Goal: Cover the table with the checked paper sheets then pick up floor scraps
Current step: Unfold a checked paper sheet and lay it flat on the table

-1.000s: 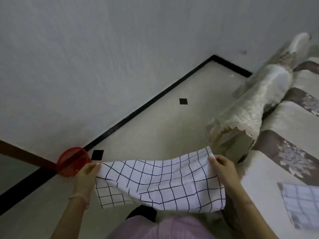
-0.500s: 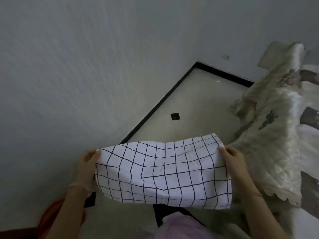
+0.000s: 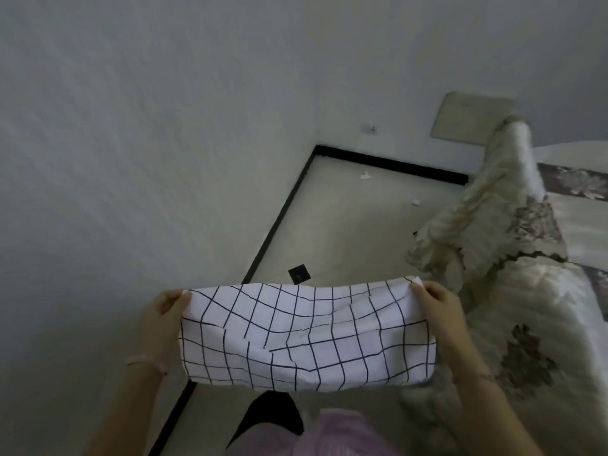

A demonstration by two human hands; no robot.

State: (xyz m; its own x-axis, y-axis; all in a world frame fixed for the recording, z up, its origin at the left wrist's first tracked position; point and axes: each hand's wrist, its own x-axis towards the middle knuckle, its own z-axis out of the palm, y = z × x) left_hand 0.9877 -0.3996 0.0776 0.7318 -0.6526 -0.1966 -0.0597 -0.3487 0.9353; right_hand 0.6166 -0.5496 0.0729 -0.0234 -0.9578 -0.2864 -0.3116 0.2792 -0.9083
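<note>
- Plainly mid-way through the covering step: held up in the air over the floor [image 3: 345, 225], between the wall [image 3: 164, 126] on the left and the draped furniture [image 3: 500, 258] on the right, not yet laid on anything.
- Checked paper sheet [image 3: 306, 337]: spread wide between both hands, sagging and creased in the middle, top edge level, lower edge hanging free above a dark shoe.
- Left hand [image 3: 161, 320]: pinching the sheet's upper left corner, fingers [image 3: 184, 296] closed on the paper.
- Right hand [image 3: 437, 307]: pinching the upper right corner likewise, fingers closed on the paper.
- Worktop to be covered: not clearly seen; cannot tell whether the draped piece is it.
- Small white scraps [image 3: 365, 175] lying on the floor near the far corner, well apart from the sheet; another by the drape's edge.
- Next, probably: carry over flat, keep taut, lower one edge first to square with a worktop edge; scraps left for afterwards.
</note>
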